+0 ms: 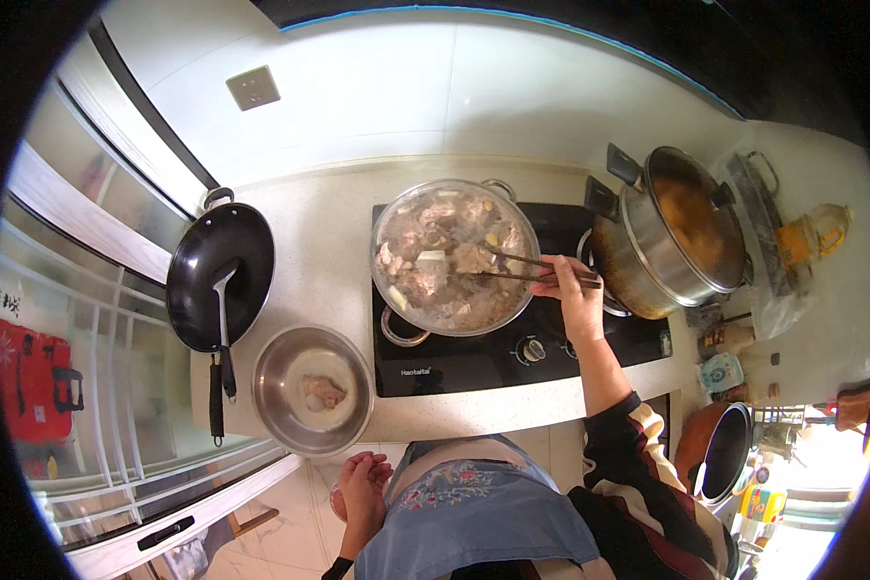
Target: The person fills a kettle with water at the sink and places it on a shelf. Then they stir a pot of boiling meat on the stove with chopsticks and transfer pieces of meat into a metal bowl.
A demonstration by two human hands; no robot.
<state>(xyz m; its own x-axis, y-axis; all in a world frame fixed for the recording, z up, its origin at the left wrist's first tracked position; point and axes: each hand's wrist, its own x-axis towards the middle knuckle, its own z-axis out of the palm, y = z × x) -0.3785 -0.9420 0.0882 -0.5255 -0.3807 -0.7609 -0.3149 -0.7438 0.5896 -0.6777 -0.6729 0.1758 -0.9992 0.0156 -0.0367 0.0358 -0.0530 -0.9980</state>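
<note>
My right hand (573, 299) grips a pair of dark chopsticks (525, 278) over a wide metal pot (413, 328) on the stove. The chopstick tips are at a piece of meat (473, 258) in the pot; whether they pinch it I cannot tell. Around it, more pale meat chunks (426, 280) and bits that look like scallion and ginger sit in cloudy, foamy liquid. Below the counter edge, my left hand (365, 475) hangs with fingers loosely curled and nothing visible in it. Nearest to that hand stands a stainless steel bowl (268, 406) holding one lump of meat (324, 392).
A black wok (196, 290) with a spatula (222, 312) lies left on the counter. The black gas stove (464, 373) carries a stacked steamer pot (631, 250) at right. Beyond it are an oil bottle (815, 235) and jars. A sliding glass door (116, 362) borders the left.
</note>
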